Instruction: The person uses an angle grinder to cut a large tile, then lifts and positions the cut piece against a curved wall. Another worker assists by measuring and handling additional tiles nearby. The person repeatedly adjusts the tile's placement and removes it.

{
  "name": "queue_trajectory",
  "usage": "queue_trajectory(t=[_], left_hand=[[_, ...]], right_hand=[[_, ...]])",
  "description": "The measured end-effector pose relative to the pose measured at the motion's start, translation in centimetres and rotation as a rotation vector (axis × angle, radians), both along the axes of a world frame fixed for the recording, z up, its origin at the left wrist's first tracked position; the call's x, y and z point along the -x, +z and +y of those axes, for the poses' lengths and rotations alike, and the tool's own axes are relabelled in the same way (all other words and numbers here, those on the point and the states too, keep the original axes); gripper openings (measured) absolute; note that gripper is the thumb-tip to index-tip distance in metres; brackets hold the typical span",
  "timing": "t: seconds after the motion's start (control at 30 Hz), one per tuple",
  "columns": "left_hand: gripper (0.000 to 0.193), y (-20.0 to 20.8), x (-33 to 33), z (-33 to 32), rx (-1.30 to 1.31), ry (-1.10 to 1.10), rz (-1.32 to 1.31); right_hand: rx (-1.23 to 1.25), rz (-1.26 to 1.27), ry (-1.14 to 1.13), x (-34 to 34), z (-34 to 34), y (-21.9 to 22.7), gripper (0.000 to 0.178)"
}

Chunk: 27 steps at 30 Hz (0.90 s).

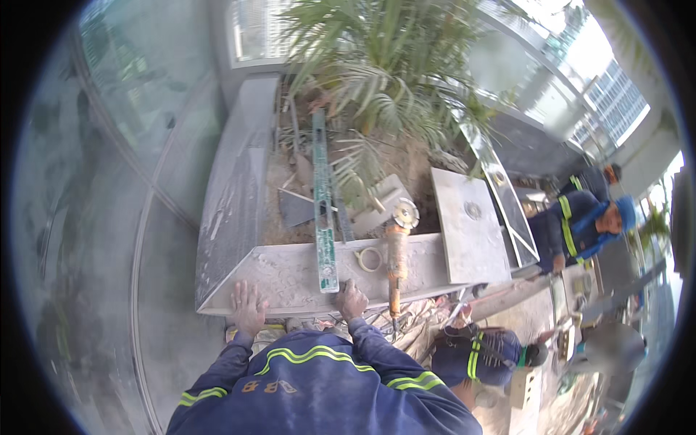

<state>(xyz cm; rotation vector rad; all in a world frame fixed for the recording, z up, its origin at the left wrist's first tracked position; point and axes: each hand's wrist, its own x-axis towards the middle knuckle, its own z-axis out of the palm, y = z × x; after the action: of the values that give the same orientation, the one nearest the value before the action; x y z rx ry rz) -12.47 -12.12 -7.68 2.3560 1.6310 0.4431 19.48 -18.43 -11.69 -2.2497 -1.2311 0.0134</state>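
Observation:
My left hand point(249, 307) lies flat with fingers spread on the dusty grey stone slab point(286, 283) that caps the planter's near wall, close to its mitred corner. At the slab's front edge rests my right hand point(352, 301), fingers slightly bent and holding nothing I can see. Just beside it is the near end of a long green spirit level point(324, 217), which lies across the slab and reaches over the soil. To its right sit a cream ring point(369, 259), perhaps a tape roll, and an orange angle grinder point(396, 254) with its disc toward the planter.
A square stone panel point(470, 225) with a round fitting leans over the slab's right part. Palms point(384, 72) grow from the soil point(406, 152). Glass panes point(94, 217) stand at left. Co-workers point(583, 217) are at right, one point(478, 357) bending nearby. Cables and sheeting point(417, 330) lie below the slab.

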Motion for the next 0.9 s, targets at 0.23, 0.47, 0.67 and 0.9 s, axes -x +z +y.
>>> queue_trajectory(t=[0.23,0.47,0.67,0.9], left_hand=[[0.064,-2.4,1.4,1.8,0.038,0.171,0.157],[0.053,-4.0,1.9,3.0,-0.168,0.175,0.143],[0.042,-3.2,1.1,1.9,-0.17,0.171,0.105],[0.036,-4.2,1.2,1.8,-0.122,0.267,0.083]], right_hand=[[0.095,0.007,0.02,1.4,0.3,-2.6,0.029],[0.109,0.04,-0.005,2.0,0.4,-0.9,0.027],[0.083,-0.033,-0.006,1.6,-0.2,-1.8,0.03],[0.214,-0.133,0.061,0.4,1.4,-3.3,0.027]])
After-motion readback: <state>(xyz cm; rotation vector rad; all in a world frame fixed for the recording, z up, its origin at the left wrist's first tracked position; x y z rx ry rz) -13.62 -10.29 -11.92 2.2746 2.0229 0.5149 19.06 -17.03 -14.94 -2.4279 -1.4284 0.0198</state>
